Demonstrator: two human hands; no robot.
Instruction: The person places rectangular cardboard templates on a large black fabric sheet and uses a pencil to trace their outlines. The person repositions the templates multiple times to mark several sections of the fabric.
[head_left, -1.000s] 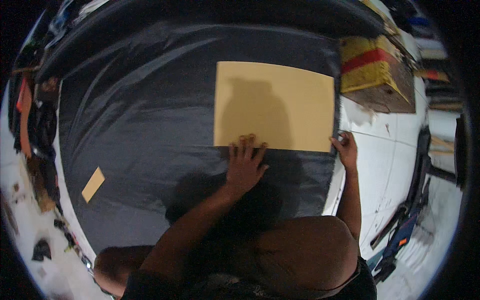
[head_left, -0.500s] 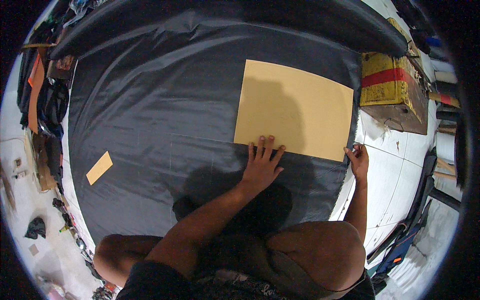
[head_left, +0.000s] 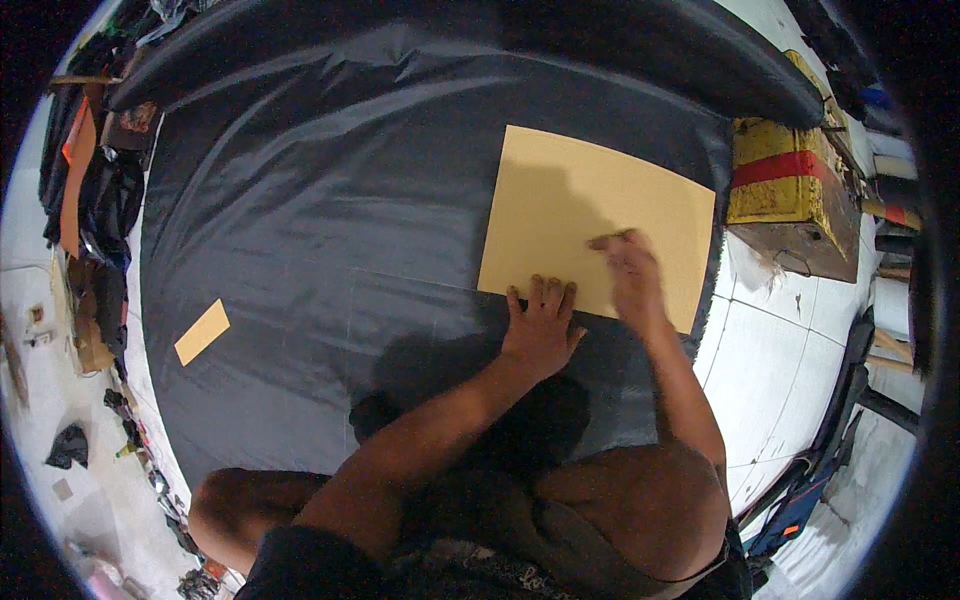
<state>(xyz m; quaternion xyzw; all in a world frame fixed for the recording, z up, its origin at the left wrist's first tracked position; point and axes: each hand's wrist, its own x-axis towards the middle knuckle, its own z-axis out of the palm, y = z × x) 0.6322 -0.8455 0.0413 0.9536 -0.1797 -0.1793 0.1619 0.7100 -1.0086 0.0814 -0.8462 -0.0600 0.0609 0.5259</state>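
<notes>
A large tan sheet of card (head_left: pixel 560 190) lies flat on spread black fabric (head_left: pixel 270 220), right of the middle. My left hand (head_left: pixel 541 325) rests at its near edge, fingers spread, fingertips on the card and palm over the fabric. Above the card's near right part is my right hand (head_left: pixel 633 270), blurred by motion. Its fingers look pinched together and point left; whatever they may hold is too smeared to make out. Far off to the left, a small tan piece of card (head_left: pixel 202 332) lies on the fabric. Faint pale lines run across the fabric left of the large card.
A thick black fabric roll (head_left: pixel 600 40) lies along the far side. At the right stands a worn yellow box with a red band (head_left: pixel 780 185) on white tiles (head_left: pixel 765 345). Assorted dark items (head_left: pixel 115 205) line the left side. My bent knees flank the near edge.
My right hand has left the card's near right corner and moved left and up over the card. My left hand stays on the near edge. The whole view has shifted slightly.
</notes>
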